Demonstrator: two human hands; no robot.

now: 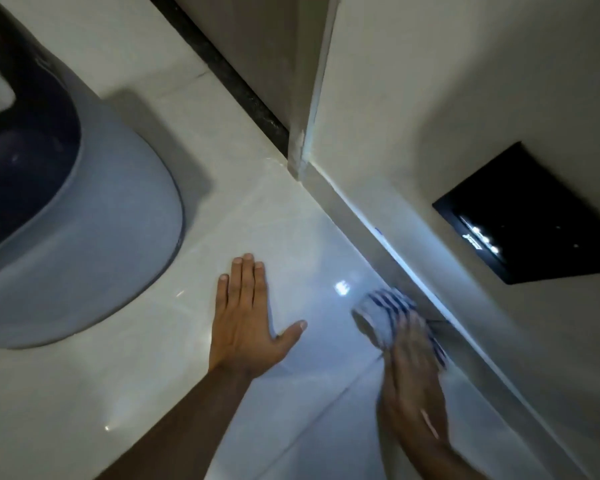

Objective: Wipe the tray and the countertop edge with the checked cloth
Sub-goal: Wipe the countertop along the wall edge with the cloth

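Note:
My right hand [409,379] is blurred and presses the blue-and-white checked cloth [385,306] onto the glossy white countertop [291,237], right against the raised edge [388,251] where the counter meets the wall. The cloth is bunched under my fingers and sticks out ahead of them. My left hand [246,317] lies flat on the countertop with fingers spread, empty, to the left of the cloth. No tray is in view.
A round basin [84,237] with a dark blue inside stands on the counter at the left. A black glossy panel [530,216] is set in the wall at the right. A wall corner [305,133] and a dark strip [229,74] run behind the counter.

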